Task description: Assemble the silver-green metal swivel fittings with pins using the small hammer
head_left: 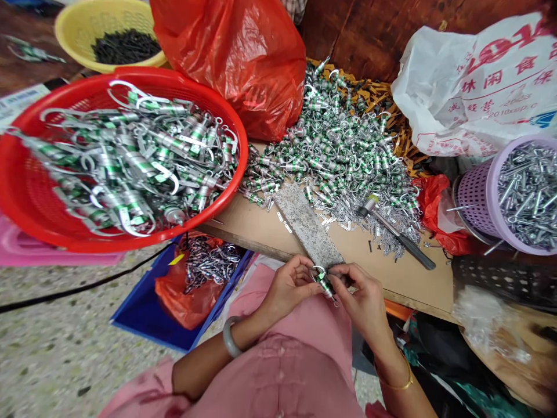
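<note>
At the far left, a pink plastic tray (35, 247) sits under the red mesh basket (130, 75), which seems placed to hold the long looped metal pieces (134, 168) together in one deep pile. Behind it, a yellow basket (73, 29) holds dark small parts (126, 46), kept apart from the silver ones. Down by my knee, a blue crate (143, 313) lined with a red bag (187, 302) holds a tangle of darker metal pieces (209, 264), low and within easy reach.

In front of me, my left grip (285, 287) and right grip (361, 302) come together, clamped on a small green-banded metal piece (324, 283) with a ring at its end. I hold it up over my lap, just off the tabletop's edge, so my fingers have room and I can see it clearly.

Beyond my hands, a grey stone slab (307, 223) lies on the tabletop (418, 284), beside a heap of green-banded pieces (331, 145) spread thin enough to pick from. A dark-handled tool (395, 232) lies at the heap's right edge, ready to hand. Further right, a white printed bag (470, 87) sits behind a lilac basket (491, 191), tilted so that its silver pins (528, 194) stay reachable.
</note>
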Tool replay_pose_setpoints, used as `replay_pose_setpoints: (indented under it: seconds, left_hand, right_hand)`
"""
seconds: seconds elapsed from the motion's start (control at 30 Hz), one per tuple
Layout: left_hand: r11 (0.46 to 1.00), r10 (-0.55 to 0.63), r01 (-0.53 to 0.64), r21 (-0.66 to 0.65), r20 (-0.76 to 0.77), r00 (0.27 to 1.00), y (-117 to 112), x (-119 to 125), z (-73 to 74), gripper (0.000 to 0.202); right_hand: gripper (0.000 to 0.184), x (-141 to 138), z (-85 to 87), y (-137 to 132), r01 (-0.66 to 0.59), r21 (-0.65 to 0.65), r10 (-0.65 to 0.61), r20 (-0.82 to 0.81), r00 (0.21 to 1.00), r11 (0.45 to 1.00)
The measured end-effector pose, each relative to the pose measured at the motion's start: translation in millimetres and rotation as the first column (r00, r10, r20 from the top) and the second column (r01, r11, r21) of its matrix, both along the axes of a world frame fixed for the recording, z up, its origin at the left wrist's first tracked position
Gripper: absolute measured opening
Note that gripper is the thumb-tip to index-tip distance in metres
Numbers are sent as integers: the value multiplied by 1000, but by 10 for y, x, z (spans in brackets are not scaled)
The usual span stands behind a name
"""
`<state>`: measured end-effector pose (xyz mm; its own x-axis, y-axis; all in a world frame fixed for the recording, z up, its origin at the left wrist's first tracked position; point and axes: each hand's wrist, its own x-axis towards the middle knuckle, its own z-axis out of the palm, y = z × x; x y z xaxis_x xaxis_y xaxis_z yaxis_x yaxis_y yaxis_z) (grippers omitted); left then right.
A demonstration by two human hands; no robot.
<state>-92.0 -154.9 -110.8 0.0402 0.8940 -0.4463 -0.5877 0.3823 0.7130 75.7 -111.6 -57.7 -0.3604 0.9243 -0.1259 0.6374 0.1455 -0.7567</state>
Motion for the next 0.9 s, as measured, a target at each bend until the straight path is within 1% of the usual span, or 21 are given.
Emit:
replay_pose_setpoints:
  seconds: [0.07, 0.17, 0.27, 0.3, 0.33, 0.37, 0.4, 0.43, 0.47, 0.5, 0.53, 0.6, 0.67, 0.7, 0.77, 0.83, 0.87, 0.9]
  left_hand:
    - [1000, 1, -1, 2, 6, 1000, 1, 0, 0, 41]
    - [1000, 4, -4, 8, 1, 1000, 1, 0, 1, 41]
    - [1000, 2, -2, 3, -15, 1000, 0, -1, -1, 41]
    - [1000, 0, 0, -1, -23, 1000, 0, -3, -4, 41]
    - [1000, -3, 3, -4, -30, 1000, 0, -5, -9, 41]
    - [1000, -6, 6, -6, -37, 999, 0, -7, -14, 41]
    - [1000, -8, 8, -8, -42, 999, 1, -9, -21, 42]
    - [1000, -10, 9, -9, -44, 999, 1, -11, -29, 42]
    - [1000, -11, 10, -11, -46, 999, 1, -13, -37, 43]
    - [1000, -11, 11, -12, -48, 999, 0, -13, -46, 43]
    - [1000, -12, 11, -12, -51, 999, -1, -12, -55, 43]
    - [1000, -12, 12, -7, -62, 998, -3, -9, -71, 43]
    - [1000, -11, 11, 2, -76, 997, -7, -4, -78, 42]
    - [1000, -9, 9, 4, -82, 997, -9, -2, -79, 42]
    - [1000, -4, 4, 0, -91, 996, -12, -1, -72, 42]
    - [1000, 0, 0, -5, -93, 996, -13, -3, -60, 42]
    - [1000, 1, -2, -7, -94, 996, -12, -4, -54, 42]
    - [1000, 2, -3, -9, -95, 995, -11, -4, -48, 42]
  right_hand:
    - [11, -20, -6, -3, -1, 18, 1, -2, 1000, 1000]
    - [10, -61, -22, -34, -32, 44, 30, 61, 998, 999]
    - [13, -28, -24, -27, -17, 41, 13, 87, 996, 999]
    - [14, 12, -22, 17, -2, 67, -4, 84, 996, 998]
    - [16, 67, -22, 93, 19, 124, -30, 82, 996, 992]
    - [18, 134, -26, 204, 48, 217, -69, 87, 994, 975]
    - [21, 209, -36, 349, 69, 331, -113, 115, 987, 941]
    - [24, 288, -54, 520, 91, 460, -176, 146, 973, 883]
    - [28, 365, -78, 709, 81, 562, -251, 232, 940, 823]
    - [33, 436, -107, 903, 24, 596, -294, 360, 885, 803]
    - [35, 496, -140, 1089, 2, 592, -295, 399, 868, 806]
    - [33, 569, -205, 1392, -56, 561, -256, 461, 850, 826]
    - [31, 584, -248, 1551, -94, 535, -209, 478, 853, 840]
    - [30, 577, -253, 1569, -106, 528, -195, 482, 854, 843]
    - [28, 553, -219, 1484, -118, 517, -176, 484, 857, 848]
    - [27, 529, -123, 1259, -130, 501, -129, 450, 883, 855]
    - [26, 517, -59, 1107, -147, 480, -78, 417, 905, 865]
    - [26, 505, 7, 936, -172, 448, 0, 358, 934, 878]
